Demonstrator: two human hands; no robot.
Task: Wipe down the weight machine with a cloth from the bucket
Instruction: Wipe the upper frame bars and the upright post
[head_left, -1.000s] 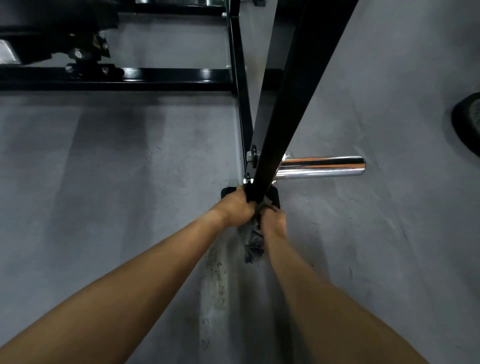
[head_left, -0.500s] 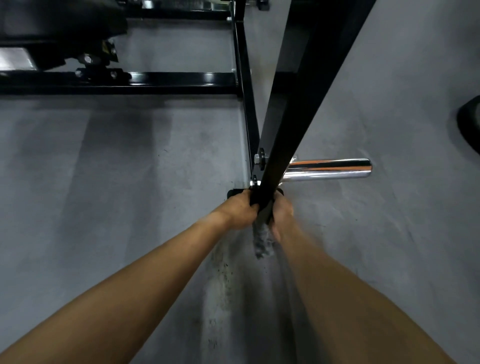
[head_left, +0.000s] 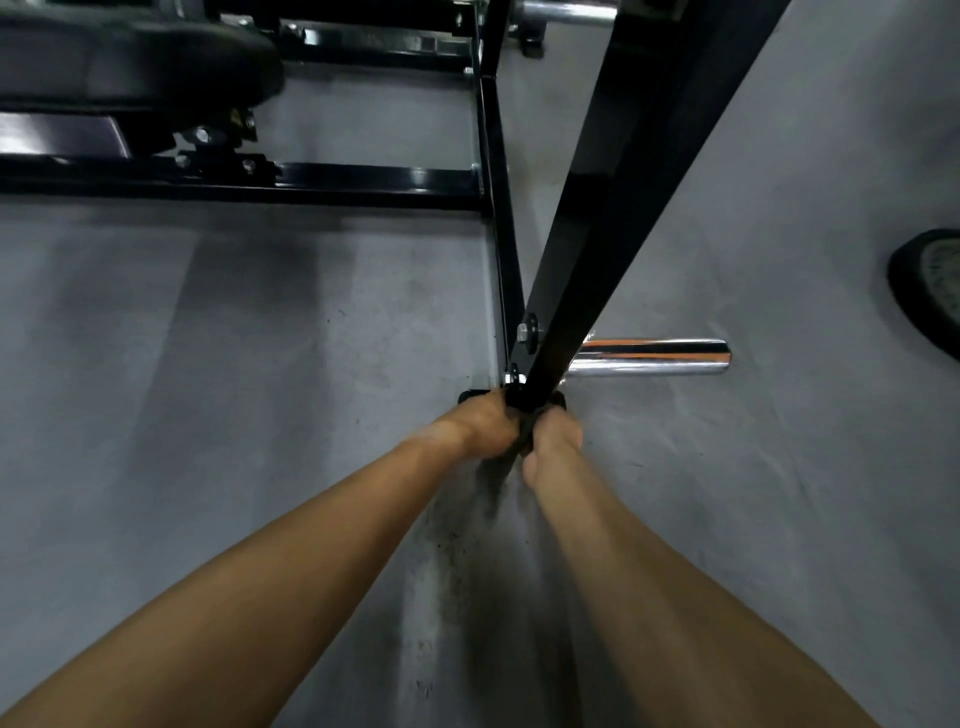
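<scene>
Tucked up since 0.5 seconds ago, the tail of the cloth; clamped now between left hand and right hand, both curled tight round the upright post. Likely finishing its lowest stretch.

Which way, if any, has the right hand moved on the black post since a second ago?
Yes, slightly. The right hand, gripping the cloth, has slid toward the chrome peg, nearer the base of the black post; the left hand barely shifted.

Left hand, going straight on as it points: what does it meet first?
Gripping the cloth round the slanted black post, the left hand would probably meet the post's foot plate; depth unclear.
</scene>
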